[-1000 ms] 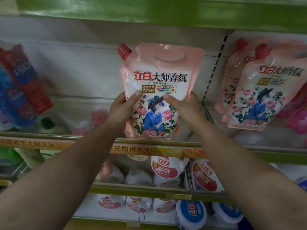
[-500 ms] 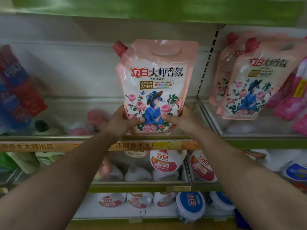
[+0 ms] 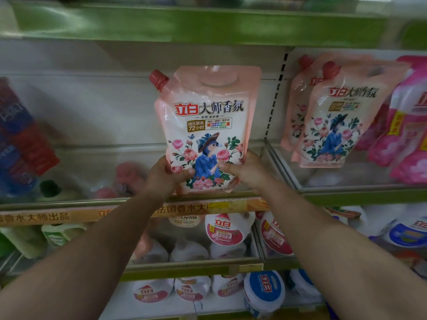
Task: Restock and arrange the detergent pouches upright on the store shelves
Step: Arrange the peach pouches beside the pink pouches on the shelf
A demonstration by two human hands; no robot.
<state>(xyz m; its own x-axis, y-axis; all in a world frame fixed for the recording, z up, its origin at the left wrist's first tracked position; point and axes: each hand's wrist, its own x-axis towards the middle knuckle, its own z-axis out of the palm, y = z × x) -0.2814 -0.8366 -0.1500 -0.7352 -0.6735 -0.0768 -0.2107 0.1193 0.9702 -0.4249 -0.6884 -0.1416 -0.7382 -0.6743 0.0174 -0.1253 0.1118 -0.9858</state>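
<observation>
A pink detergent pouch (image 3: pixel 206 125) with a red cap and a floral bird print stands upright above the front rail of the middle shelf (image 3: pixel 69 214). My left hand (image 3: pixel 165 175) grips its lower left edge, thumb across the front. My right hand (image 3: pixel 246 173) grips its lower right edge the same way. Two more pink pouches (image 3: pixel 332 116) of the same kind lean to the right in the neighbouring shelf bay.
Red and blue pouches (image 3: pixel 20 135) lean at the far left. Brighter pink pouches (image 3: pixel 406 125) sit at the far right. A clear divider (image 3: pixel 280 167) separates the bays. White detergent bottles (image 3: pixel 225 229) fill the lower shelves. A green shelf edge (image 3: pixel 184 24) runs overhead.
Both hands slid from the pouch's middle down to its lower corners. The pouch stands straighter and sits lower, closer to the shelf rail.
</observation>
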